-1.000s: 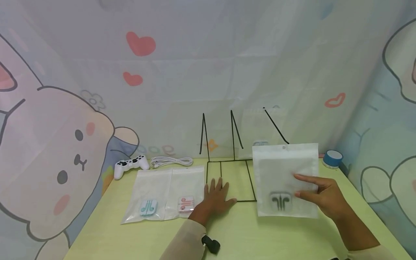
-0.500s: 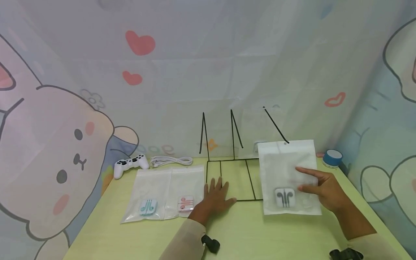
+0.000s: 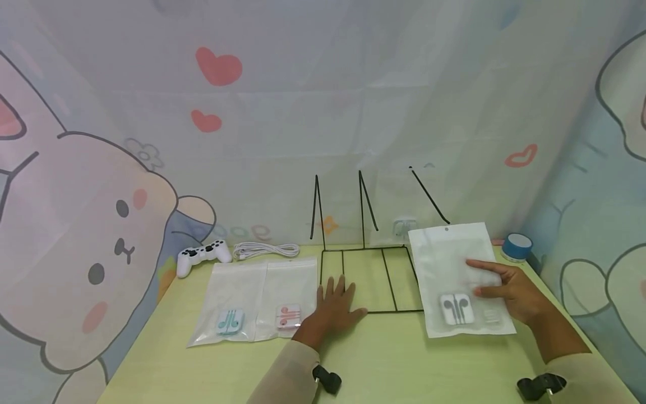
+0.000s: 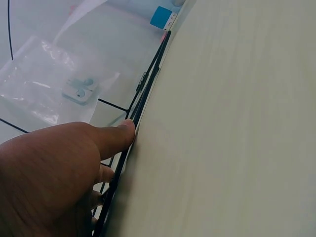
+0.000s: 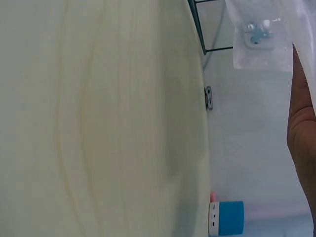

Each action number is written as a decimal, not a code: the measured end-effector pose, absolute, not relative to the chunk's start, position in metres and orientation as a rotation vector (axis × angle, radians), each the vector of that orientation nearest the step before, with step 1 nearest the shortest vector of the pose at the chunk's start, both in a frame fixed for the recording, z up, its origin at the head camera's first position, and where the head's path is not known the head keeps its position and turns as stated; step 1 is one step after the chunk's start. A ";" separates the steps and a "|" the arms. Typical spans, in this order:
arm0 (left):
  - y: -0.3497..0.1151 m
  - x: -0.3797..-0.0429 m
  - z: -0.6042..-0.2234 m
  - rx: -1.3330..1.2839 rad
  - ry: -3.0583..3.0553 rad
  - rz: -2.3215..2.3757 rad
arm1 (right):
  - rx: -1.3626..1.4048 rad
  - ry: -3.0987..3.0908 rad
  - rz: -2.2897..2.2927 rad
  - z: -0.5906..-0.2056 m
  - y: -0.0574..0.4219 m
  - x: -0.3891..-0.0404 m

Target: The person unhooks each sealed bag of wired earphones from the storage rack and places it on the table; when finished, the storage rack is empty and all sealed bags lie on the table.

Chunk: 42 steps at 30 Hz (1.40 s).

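My right hand (image 3: pixel 515 294) pinches the right side of a white zip pouch (image 3: pixel 444 264). Inside it sits a boxed pair of earphones (image 3: pixel 456 308) with grey markings. The pouch tilts slightly, its punched hole just under the tip of the right hook (image 3: pixel 429 195). On the base of the black wire rack (image 3: pixel 390 279) rests my left hand (image 3: pixel 335 311), fingers spread; its thumb (image 4: pixel 116 138) touches the wire in the left wrist view. Behind, a clear pouch (image 4: pixel 39 81) with another earphone box (image 3: pixel 405 228) hangs at the rack's right side.
Two pouches (image 3: pixel 239 286) with blue and pink earphone boxes lie left of the rack. A white game controller (image 3: pixel 204 256) and a coiled white cable (image 3: pixel 266 251) are behind them. A blue-and-white round object (image 3: pixel 517 247) stands at the table's back right.
My right hand has moved right with the pouch, raising it until its top met the hook tip, then lowering and tilting it. The left hand has stayed put.
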<state>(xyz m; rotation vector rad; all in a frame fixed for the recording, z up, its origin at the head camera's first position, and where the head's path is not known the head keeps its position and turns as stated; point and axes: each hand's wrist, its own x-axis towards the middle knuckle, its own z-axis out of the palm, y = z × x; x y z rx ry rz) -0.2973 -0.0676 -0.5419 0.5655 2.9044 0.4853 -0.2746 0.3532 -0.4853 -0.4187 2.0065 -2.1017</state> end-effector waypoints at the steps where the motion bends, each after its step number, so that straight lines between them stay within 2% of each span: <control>1: -0.068 -0.297 -0.541 0.567 2.902 0.491 | -0.412 2.002 -2.104 -0.486 0.355 -0.276; 19: -0.067 -0.298 -0.543 0.559 2.901 0.483 | -0.304 1.979 -2.059 -0.509 0.385 -0.291; 42: -0.066 -0.294 -0.538 0.555 2.898 0.512 | -0.045 2.245 -1.807 -0.522 0.382 -0.312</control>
